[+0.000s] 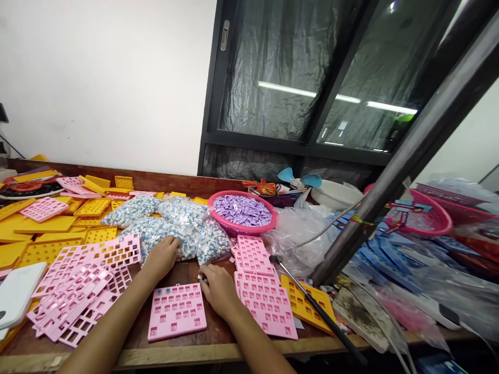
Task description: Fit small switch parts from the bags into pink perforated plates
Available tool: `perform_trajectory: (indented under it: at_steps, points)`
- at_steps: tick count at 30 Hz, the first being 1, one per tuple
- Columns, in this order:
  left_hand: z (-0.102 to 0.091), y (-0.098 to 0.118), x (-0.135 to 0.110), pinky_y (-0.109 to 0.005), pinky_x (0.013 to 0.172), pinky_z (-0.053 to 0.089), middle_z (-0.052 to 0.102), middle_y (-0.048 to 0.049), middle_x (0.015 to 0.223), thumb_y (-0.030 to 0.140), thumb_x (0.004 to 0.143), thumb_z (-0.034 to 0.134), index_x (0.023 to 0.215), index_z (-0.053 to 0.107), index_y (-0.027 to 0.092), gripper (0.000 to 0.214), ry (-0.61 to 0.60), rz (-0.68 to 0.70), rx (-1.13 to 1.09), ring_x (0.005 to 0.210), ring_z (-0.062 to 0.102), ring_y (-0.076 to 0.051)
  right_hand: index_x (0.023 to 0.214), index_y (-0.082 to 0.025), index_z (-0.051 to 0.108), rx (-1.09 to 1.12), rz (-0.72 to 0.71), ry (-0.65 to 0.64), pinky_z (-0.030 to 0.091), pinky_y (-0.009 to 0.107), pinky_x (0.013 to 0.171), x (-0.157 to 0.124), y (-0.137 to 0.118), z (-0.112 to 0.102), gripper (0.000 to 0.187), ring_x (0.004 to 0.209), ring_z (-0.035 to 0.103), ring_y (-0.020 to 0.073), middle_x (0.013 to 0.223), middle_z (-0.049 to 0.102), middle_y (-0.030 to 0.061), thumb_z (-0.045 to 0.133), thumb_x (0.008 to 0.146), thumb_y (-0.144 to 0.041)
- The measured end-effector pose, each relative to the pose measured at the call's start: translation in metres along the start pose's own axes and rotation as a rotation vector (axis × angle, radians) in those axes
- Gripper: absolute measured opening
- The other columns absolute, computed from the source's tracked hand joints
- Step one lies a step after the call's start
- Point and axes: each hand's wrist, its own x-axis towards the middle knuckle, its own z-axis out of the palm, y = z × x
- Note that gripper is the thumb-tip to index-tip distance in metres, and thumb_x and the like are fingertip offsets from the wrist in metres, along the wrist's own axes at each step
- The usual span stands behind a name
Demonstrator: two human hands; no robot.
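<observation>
Your right hand [220, 292] pinched a small part [201, 278] just beyond the pink board [178, 312]. Whether your left hand's fingers [171, 242] gripped was unclear.

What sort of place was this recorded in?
Probably a small assembly workshop: a wooden workbench bears overlapping pink panels, clear bags of small blue-and-white parts and a pink basket full of purple pieces.
</observation>
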Motion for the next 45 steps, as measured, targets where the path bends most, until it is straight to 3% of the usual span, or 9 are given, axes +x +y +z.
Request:
perform_trajectory:
  at_steps: [5, 9, 14, 18, 26, 31, 37, 41, 45]
  points:
    - [-0.004, -0.008, 0.000, -0.033, 0.077, 0.045, 0.064, -0.0072, 0.099, 0.024, 0.098, 0.048, 0.093, 0.060, 0.022, 0.013, 0.053, -0.008, 0.019, 0.095, 0.061, -0.025, 0.098, -0.022, 0.067, 0.070, 0.024, 0.044, 0.044, 0.030, 0.085, -0.006, 0.006, 0.006, 0.014, 0.097, 0.064, 0.0211, 0.101, 0.072, 0.0031, 0.063, 0.088, -0.014]
    - [-0.009, 0.006, -0.009, -0.038, 0.084, 0.044, 0.064, -0.0110, 0.102, 0.019, 0.099, 0.042, 0.094, 0.062, 0.020, 0.021, 0.083, 0.029, 0.020, 0.099, 0.059, -0.027, 0.091, -0.023, 0.065, 0.236, 0.055, 0.177, 0.046, 0.030, 0.082, -0.006, 0.008, 0.002, 0.017, 0.092, 0.064, 0.0207, 0.096, 0.069, 0.0021, 0.064, 0.082, -0.008]
    - [-0.001, 0.041, -0.017, -0.031, 0.084, 0.047, 0.067, -0.0051, 0.099, 0.022, 0.092, 0.057, 0.099, 0.067, 0.024, 0.013, -0.080, 0.262, -0.061, 0.093, 0.062, -0.020, 0.088, -0.022, 0.063, 0.405, 0.148, 0.411, 0.050, 0.031, 0.075, -0.004, 0.015, -0.011, 0.014, 0.085, 0.063, 0.0212, 0.093, 0.065, 0.0036, 0.059, 0.082, -0.010]
    - [0.013, 0.056, -0.010, -0.028, 0.078, 0.049, 0.069, -0.0041, 0.100, 0.028, 0.094, 0.058, 0.110, 0.068, 0.027, 0.020, -0.188, 0.306, -0.091, 0.090, 0.066, -0.019, 0.089, -0.022, 0.065, 0.442, 0.160, 0.477, 0.052, 0.032, 0.074, -0.003, 0.020, -0.014, 0.013, 0.085, 0.064, 0.0218, 0.093, 0.065, 0.0047, 0.058, 0.083, -0.011]
    - [0.025, 0.069, 0.002, -0.032, 0.074, 0.049, 0.072, -0.0082, 0.098, 0.029, 0.094, 0.057, 0.104, 0.071, 0.023, 0.019, -0.261, 0.145, -0.102, 0.087, 0.069, -0.024, 0.080, -0.020, 0.068, 0.395, 0.125, 0.344, 0.050, 0.033, 0.078, -0.001, 0.027, -0.009, 0.024, 0.086, 0.064, 0.0218, 0.089, 0.066, 0.0040, 0.058, 0.074, 0.001]
    - [-0.005, 0.061, -0.006, -0.028, 0.074, 0.046, 0.073, -0.0037, 0.094, 0.023, 0.092, 0.053, 0.099, 0.071, 0.025, 0.019, -0.243, 0.105, -0.208, 0.085, 0.068, -0.020, 0.083, -0.020, 0.072, 0.509, 0.006, 0.242, 0.051, 0.032, 0.083, -0.004, 0.018, -0.010, 0.024, 0.088, 0.065, 0.0198, 0.091, 0.068, 0.0028, 0.063, 0.075, 0.000]
    - [-0.050, 0.026, -0.062, -0.029, 0.079, 0.047, 0.071, -0.0047, 0.103, 0.029, 0.097, 0.047, 0.108, 0.070, 0.025, 0.026, -0.179, -0.025, -0.286, 0.090, 0.067, -0.020, 0.088, -0.021, 0.076, 0.549, -0.175, 0.025, 0.051, 0.028, 0.082, -0.001, 0.000, -0.017, 0.019, 0.091, 0.067, 0.0178, 0.099, 0.070, 0.0034, 0.067, 0.082, -0.006]
    - [-0.056, 0.022, -0.104, -0.031, 0.085, 0.047, 0.065, -0.0063, 0.109, 0.030, 0.101, 0.040, 0.110, 0.071, 0.028, 0.032, -0.193, -0.158, -0.278, 0.097, 0.066, -0.021, 0.096, -0.022, 0.077, 0.441, -0.283, -0.120, 0.051, 0.030, 0.087, 0.018, -0.016, -0.019, 0.022, 0.093, 0.069, 0.0203, 0.100, 0.076, 0.0039, 0.069, 0.082, -0.007]
    - [-0.052, 0.036, -0.116, -0.034, 0.089, 0.047, 0.061, -0.0071, 0.113, 0.026, 0.100, 0.039, 0.107, 0.070, 0.027, 0.032, -0.265, -0.250, -0.223, 0.100, 0.065, -0.022, 0.104, -0.022, 0.077, 0.453, -0.250, -0.193, 0.052, 0.028, 0.084, 0.032, -0.026, -0.009, 0.027, 0.093, 0.072, 0.0208, 0.103, 0.079, 0.0034, 0.073, 0.080, -0.010]
